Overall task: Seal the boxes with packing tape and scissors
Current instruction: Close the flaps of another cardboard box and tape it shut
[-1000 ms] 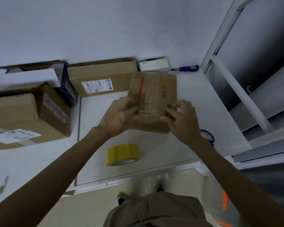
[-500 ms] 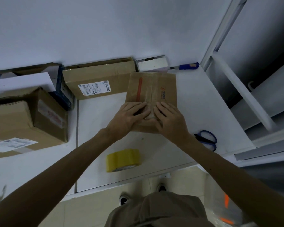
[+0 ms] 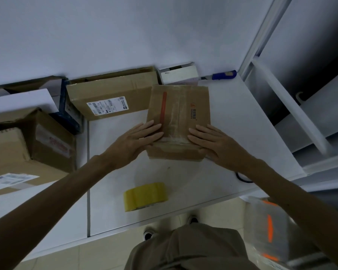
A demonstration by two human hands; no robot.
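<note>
A small brown cardboard box [image 3: 185, 106] with a red stripe and a strip of clear tape down its top lies on the white table [image 3: 232, 114]. My left hand [image 3: 137, 141] presses flat on its near left corner, fingers straight. My right hand [image 3: 213, 143] lies flat on the near right corner, fingers straight. A yellow roll of packing tape [image 3: 144, 195] sits on the table near the front edge, untouched. Just a dark loop of the scissors [image 3: 242, 178] shows beside my right forearm, which hides the rest.
A long cardboard box with a label [image 3: 109, 94] stands at the back. Larger boxes [image 3: 27, 145] are stacked at the left. A small white box [image 3: 178, 73] and a blue-handled tool [image 3: 222, 76] lie by the wall. White shelving [image 3: 293, 106] rises at the right.
My two hands were together at the middle of the box's near edge and have slid apart to its left and right corners. The box has stayed put.
</note>
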